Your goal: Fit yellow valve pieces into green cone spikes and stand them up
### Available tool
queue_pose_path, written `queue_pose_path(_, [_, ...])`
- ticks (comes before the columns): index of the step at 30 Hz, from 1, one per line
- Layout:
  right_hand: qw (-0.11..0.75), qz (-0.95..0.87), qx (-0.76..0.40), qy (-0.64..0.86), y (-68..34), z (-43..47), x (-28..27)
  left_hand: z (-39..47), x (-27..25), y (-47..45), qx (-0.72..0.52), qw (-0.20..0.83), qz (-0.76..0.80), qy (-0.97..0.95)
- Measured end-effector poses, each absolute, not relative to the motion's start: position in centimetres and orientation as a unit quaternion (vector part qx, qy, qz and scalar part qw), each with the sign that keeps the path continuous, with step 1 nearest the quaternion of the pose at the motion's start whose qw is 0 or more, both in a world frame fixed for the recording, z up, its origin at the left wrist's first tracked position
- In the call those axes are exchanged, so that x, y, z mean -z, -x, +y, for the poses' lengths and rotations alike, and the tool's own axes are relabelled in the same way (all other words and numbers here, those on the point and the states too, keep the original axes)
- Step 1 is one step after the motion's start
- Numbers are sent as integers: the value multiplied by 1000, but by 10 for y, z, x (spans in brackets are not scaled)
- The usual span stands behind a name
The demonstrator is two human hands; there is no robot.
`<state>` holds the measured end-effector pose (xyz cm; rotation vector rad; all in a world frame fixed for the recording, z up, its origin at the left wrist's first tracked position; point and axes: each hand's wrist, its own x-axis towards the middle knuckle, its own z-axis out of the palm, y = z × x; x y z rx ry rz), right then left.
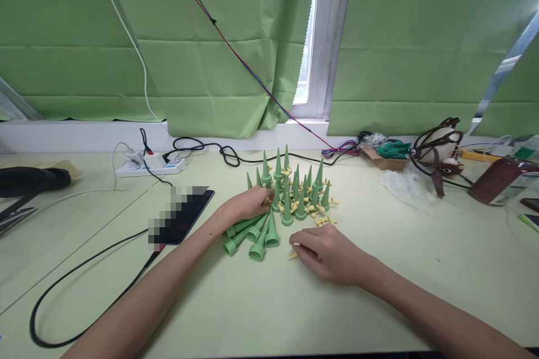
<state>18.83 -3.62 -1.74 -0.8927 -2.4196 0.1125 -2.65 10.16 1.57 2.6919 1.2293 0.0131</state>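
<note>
My left hand (pixel 251 203) reaches in at the left side of a cluster of upright green plastic spikes (pixel 287 213). Its fingers are curled together at the spikes, and what they hold, if anything, is hidden. Just below it, several green spikes (pixel 258 248) lie on their sides, hollow wide ends toward me. My right hand (pixel 330 252) is low over the table, right of the lying spikes, with thumb and fingers closed. From under its fingertips sticks the end of a small yellow plastic piece (pixel 292 256). More yellow valve-like pieces (pixel 323 221) lie among and in front of the upright spikes.
A dark phone (pixel 185 217) with a black cable lies left of my left forearm. Behind stand a white power strip (pixel 151 167) and loose cables. At the right are a cardboard box (pixel 385 160), clear plastic wrap (pixel 406 186) and a brown case (pixel 490 180).
</note>
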Motion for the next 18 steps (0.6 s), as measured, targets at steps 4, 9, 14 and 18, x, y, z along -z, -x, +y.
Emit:
queue_pose_path(4, [336,-874,-54,348,-197,-32,12,104,-14,28,-10,97,409,-907])
queue_pose_path(9, [388,-828,-97,393,-213,-24,10,107,-10,32,-23,109,401,-909])
queue_pose_path(14, [395,-810,-110,420,-221,-19,11,109,-11,33,-20,123,402,-907])
queue_pose_path(18, [393,-809,-110,424,-221,-19,13,111,-12,32,-13,129,413,-902])
